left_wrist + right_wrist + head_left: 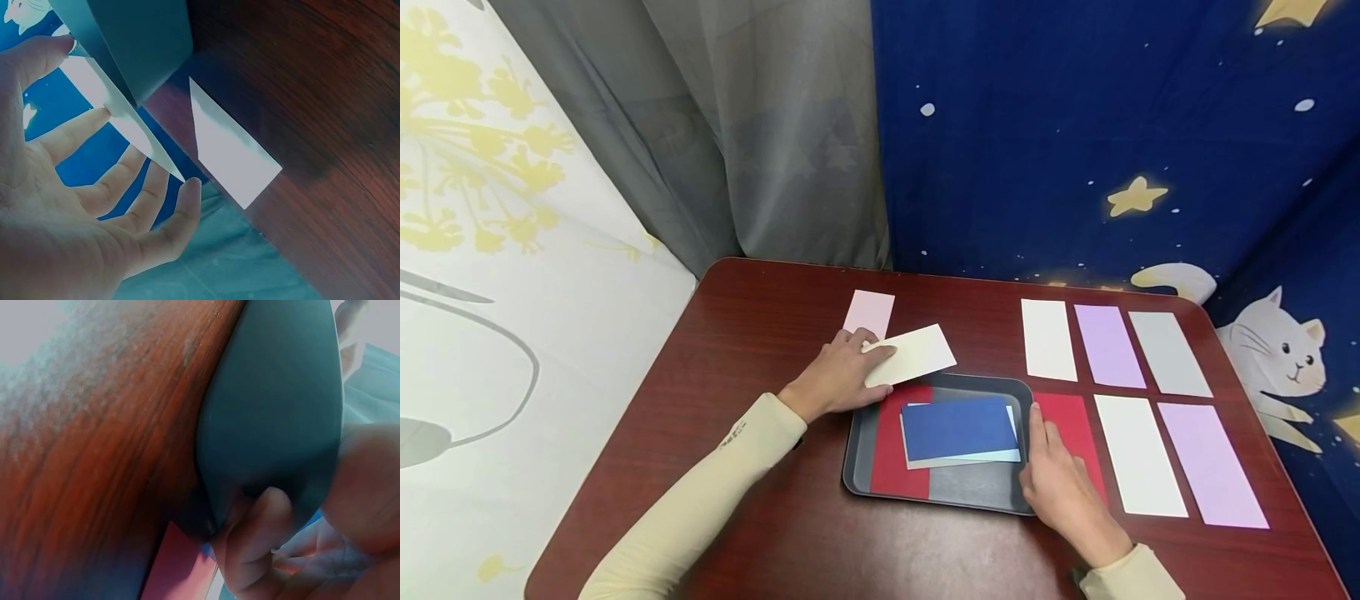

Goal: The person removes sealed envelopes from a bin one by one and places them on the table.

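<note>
My left hand [838, 375] pinches a cream card [921, 354] over the back left of a dark grey tray [977, 492]. In the left wrist view the card [109, 103] is seen nearly edge-on between the thumb and fingers. A pale pink card [871, 312] lies on the table just past this hand. Inside the tray are a red card [891, 483] at the left and a small pile topped by a blue card [958, 427], with paler cards peeking out under it. My right hand [1060, 479] grips the tray's right side, fingers curled at its underside in the right wrist view.
Right of the tray lies a red card [1071, 425], partly covered by my hand. Farther right, two rows hold white cards [1048, 340], lilac cards [1108, 346] and a grey card [1170, 354] near the table's right edge. Curtains [805, 125] hang behind the brown table [760, 333].
</note>
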Tool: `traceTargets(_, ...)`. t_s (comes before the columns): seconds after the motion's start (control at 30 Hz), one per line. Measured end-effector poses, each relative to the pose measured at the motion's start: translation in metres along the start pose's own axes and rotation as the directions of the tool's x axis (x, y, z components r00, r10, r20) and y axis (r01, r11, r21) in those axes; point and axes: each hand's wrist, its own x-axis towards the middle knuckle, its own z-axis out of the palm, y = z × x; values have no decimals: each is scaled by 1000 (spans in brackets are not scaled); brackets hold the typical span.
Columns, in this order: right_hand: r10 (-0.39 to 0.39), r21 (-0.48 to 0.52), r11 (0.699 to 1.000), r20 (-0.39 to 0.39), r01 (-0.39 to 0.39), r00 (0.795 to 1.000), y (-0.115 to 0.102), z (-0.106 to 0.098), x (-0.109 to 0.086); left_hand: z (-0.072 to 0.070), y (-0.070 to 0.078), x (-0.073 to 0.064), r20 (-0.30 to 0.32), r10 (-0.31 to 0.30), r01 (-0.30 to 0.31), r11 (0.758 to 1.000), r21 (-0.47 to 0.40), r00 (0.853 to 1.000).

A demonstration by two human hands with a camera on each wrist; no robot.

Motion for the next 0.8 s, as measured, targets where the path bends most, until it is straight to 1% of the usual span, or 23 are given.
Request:
traceTargets(0.2,-1,3,1000,-3,1,1000,0,-1,0,2,-6,2,-12,-32,32,999,-9,999)
traceTargets(0.5,-3,2,1000,-10,3,1000,0,-1,0,2,-13,3,-7,-75,75,997,-14,997)
traceTargets(0.8,-6,9,1000,-15,6,1000,0,0,-1,6,-23,5,-8,-117,117,993,-3,993)
